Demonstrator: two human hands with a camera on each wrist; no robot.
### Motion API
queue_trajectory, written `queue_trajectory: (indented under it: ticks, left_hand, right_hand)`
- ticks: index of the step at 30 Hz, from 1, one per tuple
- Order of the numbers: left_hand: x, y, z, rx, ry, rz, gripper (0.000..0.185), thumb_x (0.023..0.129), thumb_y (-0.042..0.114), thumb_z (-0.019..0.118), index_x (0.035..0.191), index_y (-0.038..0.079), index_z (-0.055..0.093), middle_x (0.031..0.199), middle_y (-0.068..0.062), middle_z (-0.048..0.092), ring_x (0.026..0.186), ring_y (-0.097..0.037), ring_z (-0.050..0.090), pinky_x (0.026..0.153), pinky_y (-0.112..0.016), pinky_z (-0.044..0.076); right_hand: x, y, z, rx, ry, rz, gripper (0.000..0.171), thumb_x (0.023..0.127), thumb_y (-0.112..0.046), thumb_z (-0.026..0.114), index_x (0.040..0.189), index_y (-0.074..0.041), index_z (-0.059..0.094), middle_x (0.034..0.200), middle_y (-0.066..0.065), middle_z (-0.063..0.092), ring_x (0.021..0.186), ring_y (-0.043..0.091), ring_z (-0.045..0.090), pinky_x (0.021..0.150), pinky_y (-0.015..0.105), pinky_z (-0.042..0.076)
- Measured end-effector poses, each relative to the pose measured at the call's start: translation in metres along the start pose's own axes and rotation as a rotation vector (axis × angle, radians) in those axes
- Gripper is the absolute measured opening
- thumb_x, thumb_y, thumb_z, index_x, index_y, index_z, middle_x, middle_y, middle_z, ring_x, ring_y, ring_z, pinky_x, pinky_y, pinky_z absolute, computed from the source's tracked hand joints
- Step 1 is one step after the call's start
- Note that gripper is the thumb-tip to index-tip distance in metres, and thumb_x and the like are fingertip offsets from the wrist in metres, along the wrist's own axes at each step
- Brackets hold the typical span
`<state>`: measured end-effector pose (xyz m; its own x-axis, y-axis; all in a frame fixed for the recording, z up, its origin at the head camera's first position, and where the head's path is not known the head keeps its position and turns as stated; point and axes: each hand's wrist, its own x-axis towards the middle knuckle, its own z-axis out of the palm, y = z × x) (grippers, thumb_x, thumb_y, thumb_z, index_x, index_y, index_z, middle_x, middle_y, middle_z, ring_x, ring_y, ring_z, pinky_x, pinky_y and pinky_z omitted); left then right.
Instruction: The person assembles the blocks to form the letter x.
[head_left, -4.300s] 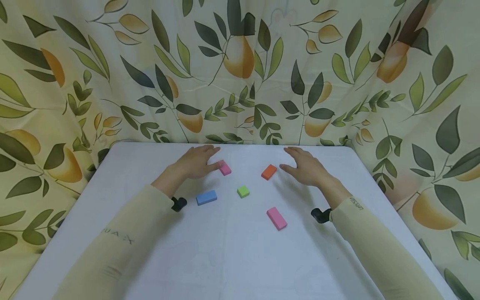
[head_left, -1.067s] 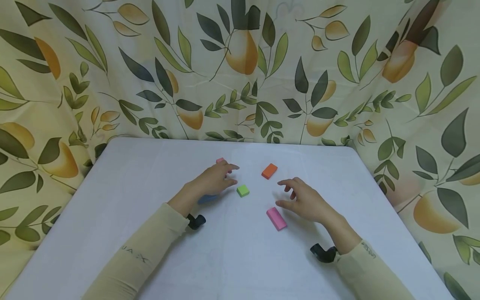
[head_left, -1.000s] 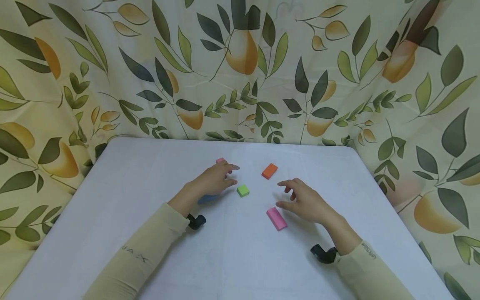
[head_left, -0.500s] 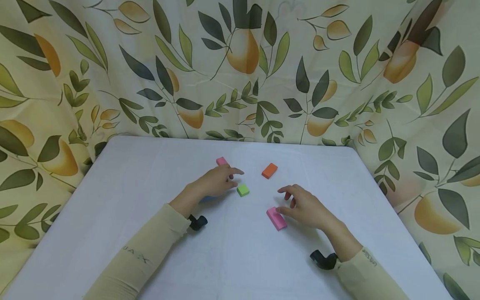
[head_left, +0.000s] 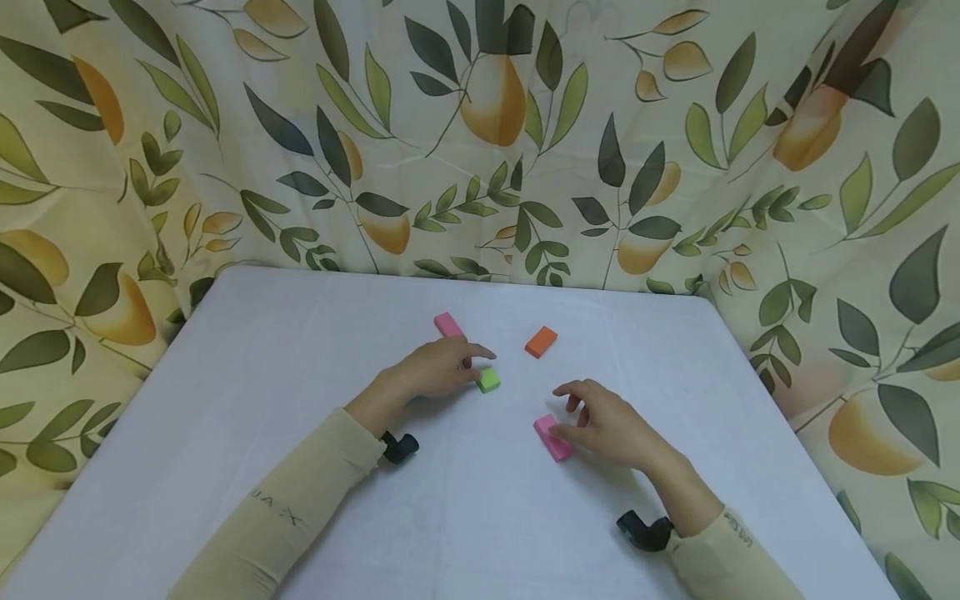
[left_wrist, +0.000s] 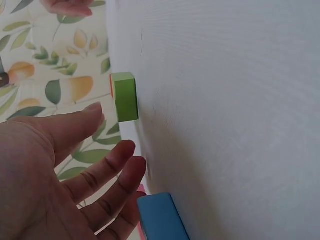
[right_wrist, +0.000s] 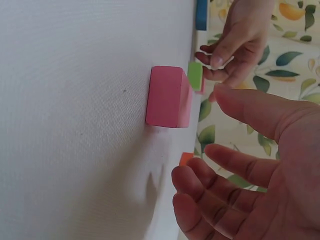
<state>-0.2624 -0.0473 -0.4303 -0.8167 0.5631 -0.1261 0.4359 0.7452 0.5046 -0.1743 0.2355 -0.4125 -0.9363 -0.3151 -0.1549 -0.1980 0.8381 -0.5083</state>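
My left hand (head_left: 435,369) hovers beside a small green block (head_left: 490,380), fingers loosely bent and holding nothing. In the left wrist view a gap shows between its thumb and the green block (left_wrist: 126,100). A blue block (left_wrist: 162,217) lies by that hand's lower fingers; the head view hides it beneath the hand. My right hand (head_left: 618,425) is over the nearer pink block (head_left: 557,449), its thumb overlapping the block in the head view. The right wrist view shows the pink block (right_wrist: 166,97) apart from the relaxed fingers, with nothing held.
Farther back on the white table (head_left: 337,533) lie another pink block (head_left: 447,323) and an orange block (head_left: 541,342). A curtain (head_left: 480,192) with a leaf and fruit print stands behind the table. Black wrist cameras (head_left: 643,531) hang below both sleeves.
The left hand has moved from the far pink block rightward and nearer to the green one, covering the blue block. My right hand has come nearer, over the front pink block. The blocks have stayed put.
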Motion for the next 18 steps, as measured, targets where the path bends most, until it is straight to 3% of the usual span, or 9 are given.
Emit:
queue_trajectory:
  ticks: [7,18]
  left_hand:
    - [0.002,0.001,0.003,0.006,-0.013,-0.015,0.04,0.097,0.03,0.058,0.137,0.036,0.054,0.095,0.006,0.056,0.083,-0.013,0.054,0.069,-0.028,0.046]
    - [0.008,0.001,0.009,0.033,-0.012,-0.015,0.037,0.096,0.033,0.058,0.133,0.036,0.057,0.089,0.005,0.057,0.08,-0.012,0.052,0.067,-0.028,0.043]
  right_hand:
    - [-0.001,0.001,0.004,0.013,-0.019,0.036,0.049,0.083,-0.032,0.076,0.126,-0.016,0.058,0.102,0.001,0.06,0.09,0.018,0.055,0.075,0.031,0.048]
    - [-0.003,-0.001,0.011,0.004,-0.024,0.037,0.049,0.081,-0.03,0.077,0.123,-0.016,0.059,0.099,0.001,0.061,0.079,0.015,0.054,0.069,0.03,0.046]
